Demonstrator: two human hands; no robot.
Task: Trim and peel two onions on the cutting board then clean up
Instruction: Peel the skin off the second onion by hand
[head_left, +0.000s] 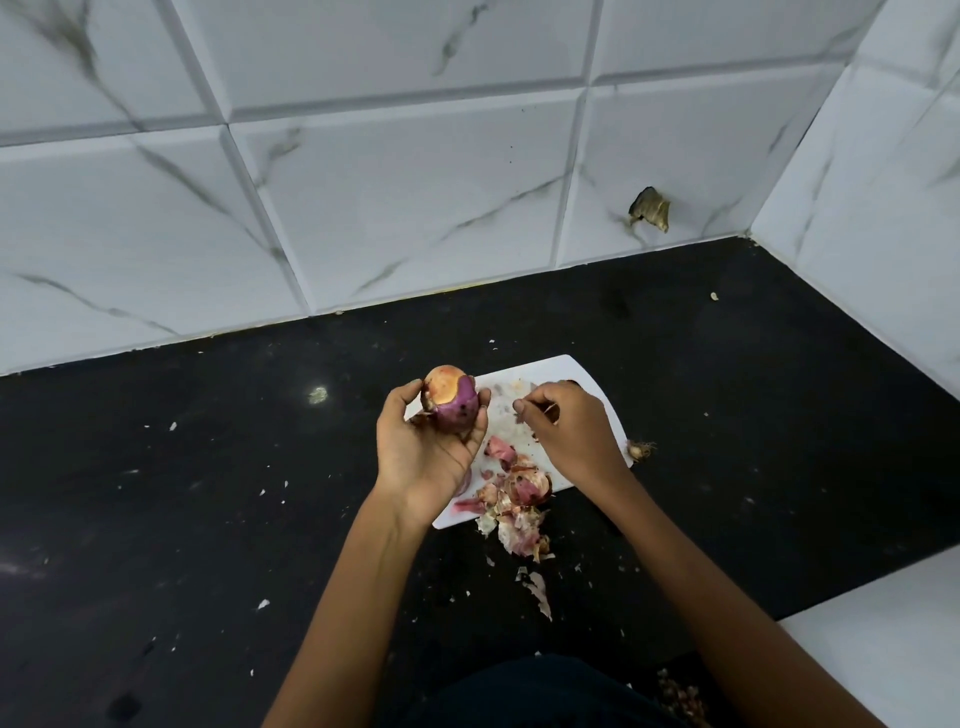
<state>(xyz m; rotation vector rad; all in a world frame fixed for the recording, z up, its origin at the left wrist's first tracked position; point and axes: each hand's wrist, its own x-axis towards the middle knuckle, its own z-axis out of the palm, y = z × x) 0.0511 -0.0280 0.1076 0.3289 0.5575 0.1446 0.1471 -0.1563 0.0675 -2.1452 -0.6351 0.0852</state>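
left hand (431, 447) holding onion (451, 399), cutting board (582, 376)

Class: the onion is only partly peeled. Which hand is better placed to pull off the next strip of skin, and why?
The right hand: it holds no onion and sits beside it over the cutting board. The left hand is occupied gripping the onion.

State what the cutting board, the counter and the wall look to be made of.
Cutting board: probably plastic, thin, plain white, matte. Counter: likely polished black stone, given its faint glare. Wall: glossy white tiles with grey marble-like veins and bevelled edges, probably ceramic.
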